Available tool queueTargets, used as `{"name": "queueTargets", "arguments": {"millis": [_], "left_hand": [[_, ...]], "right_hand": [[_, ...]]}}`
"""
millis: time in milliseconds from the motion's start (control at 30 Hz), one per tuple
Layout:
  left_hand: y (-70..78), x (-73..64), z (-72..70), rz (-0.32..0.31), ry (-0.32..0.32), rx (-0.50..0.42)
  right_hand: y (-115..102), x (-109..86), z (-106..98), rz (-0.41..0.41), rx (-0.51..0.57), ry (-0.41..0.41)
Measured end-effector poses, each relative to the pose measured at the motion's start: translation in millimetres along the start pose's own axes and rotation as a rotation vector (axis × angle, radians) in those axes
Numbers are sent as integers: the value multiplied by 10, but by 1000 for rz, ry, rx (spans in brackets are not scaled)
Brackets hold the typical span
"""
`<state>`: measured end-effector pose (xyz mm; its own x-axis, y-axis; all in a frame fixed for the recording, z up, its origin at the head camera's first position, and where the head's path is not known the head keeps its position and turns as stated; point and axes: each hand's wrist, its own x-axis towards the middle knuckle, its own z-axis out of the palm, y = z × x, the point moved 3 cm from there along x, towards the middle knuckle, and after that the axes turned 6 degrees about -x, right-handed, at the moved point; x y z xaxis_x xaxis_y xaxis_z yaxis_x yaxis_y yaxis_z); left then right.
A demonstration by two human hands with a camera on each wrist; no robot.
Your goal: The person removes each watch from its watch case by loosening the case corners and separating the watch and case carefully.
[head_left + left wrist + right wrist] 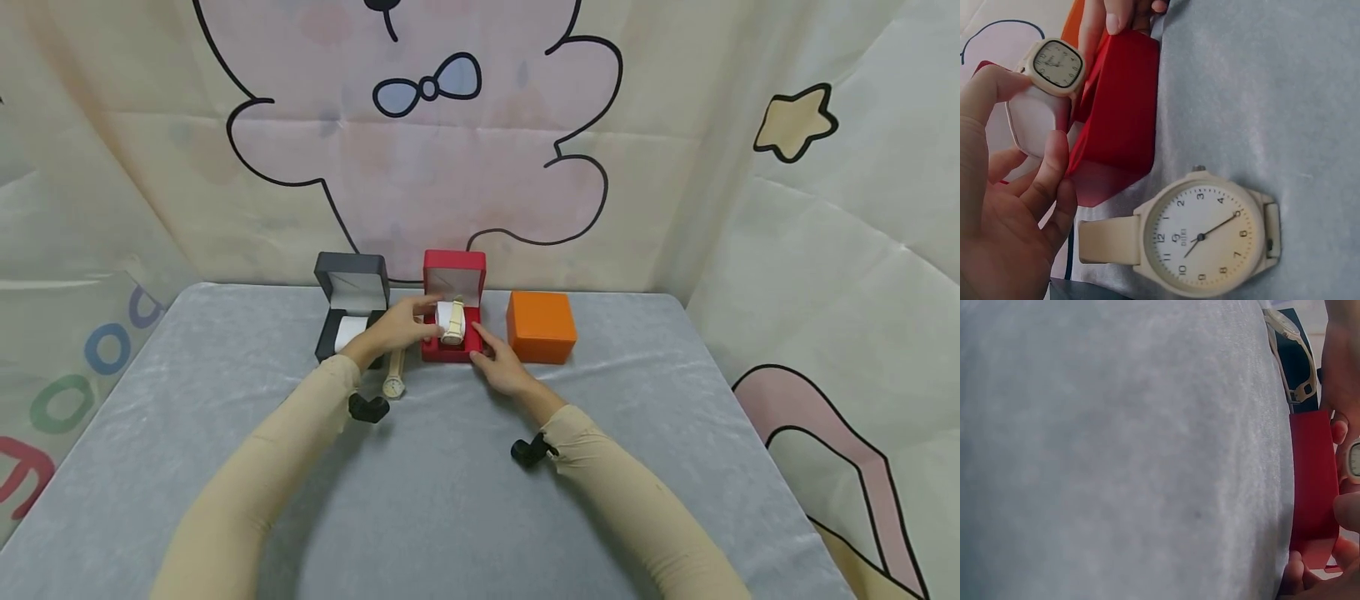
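Observation:
My left hand (396, 327) pinches a white watch cushion (1032, 122) between thumb and fingers. Around that cushion sits a cream wristwatch (1058, 64) with a squarish dial. Both are at the mouth of an opened red watch box (446, 356), whose lid stands up behind. My right hand (501, 367) grips the box at its right side, fingers at the front corner and the wall. A second cream watch (1204, 234), round-faced, lies on the table just left of the red box, below my left wrist.
An opened dark grey watch box (327, 337) with a white cushion (349, 331) stands on the left, partly behind my left hand. To the right is a closed orange box (542, 327). Grey cloth covers the table (450, 500); a printed curtain (510, 183) hangs behind it.

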<state>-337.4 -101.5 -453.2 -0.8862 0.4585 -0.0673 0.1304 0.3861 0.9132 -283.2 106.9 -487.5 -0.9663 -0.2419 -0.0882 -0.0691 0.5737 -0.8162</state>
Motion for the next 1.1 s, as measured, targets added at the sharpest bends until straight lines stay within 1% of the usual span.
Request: {"name": "queueTargets", "arguments": {"millis": [200,333,500,633,733,933,1100], "left_hand": [[26,-61,-27,-16,25,-31],[27,-116,-14,-30,46,-53],[21,-201,11,-19,64,-88],[25,-276,37,-13,63,-92],[38,-319,58,-27,65,-88],[38,-375,80,-56,71,-109],[13,-404,91,-73,81,-89]], "right_hand": [[-6,-1,-3,5,-6,7],[10,-3,-14,20,0,18],[5,12,-17,17,49,26],[0,18,-3,29,75,10],[-6,19,-8,34,76,4],[-22,46,-29,45,98,13],[-80,38,-48,74,111,17]]}}
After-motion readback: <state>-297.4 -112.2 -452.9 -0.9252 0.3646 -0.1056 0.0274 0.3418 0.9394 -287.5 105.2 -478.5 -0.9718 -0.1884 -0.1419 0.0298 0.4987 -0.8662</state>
